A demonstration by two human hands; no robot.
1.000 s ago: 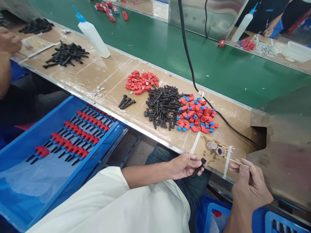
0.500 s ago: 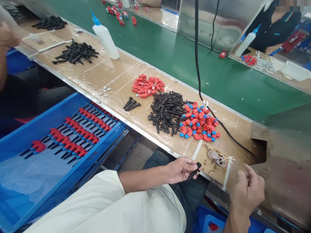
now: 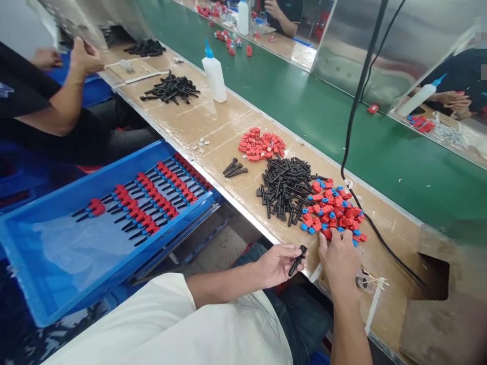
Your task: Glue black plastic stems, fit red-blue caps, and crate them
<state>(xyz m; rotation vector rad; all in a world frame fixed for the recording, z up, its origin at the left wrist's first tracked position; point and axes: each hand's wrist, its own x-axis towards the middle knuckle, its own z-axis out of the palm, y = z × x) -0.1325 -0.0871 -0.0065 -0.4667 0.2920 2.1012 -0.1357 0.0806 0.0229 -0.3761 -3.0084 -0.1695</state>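
My left hand (image 3: pixel 279 264) is closed around a couple of black plastic rods (image 3: pixel 297 262) with square heads, held over the table's front edge. My right hand (image 3: pixel 340 261) reaches down at the near side of a pile of red and blue plastic pieces (image 3: pixel 335 210). Its thumb and fingers are bent and apart, with the tips at the pieces; a grip on any one of them does not show. Left of that pile lies a heap of black rods (image 3: pixel 285 185), and behind it a heap of red pieces (image 3: pixel 262 144).
A blue bin (image 3: pixel 81 253) at the left holds rows of assembled red, blue and black parts. A glue bottle (image 3: pixel 215 78) stands farther up the table. A black cable (image 3: pixel 380 238) crosses at the right, near cotton swabs (image 3: pixel 375 280). Co-workers sit left and opposite.
My right hand has moved left and forward from the table's right side to the red and blue pile. My left hand still holds the black rods. The view has shifted.
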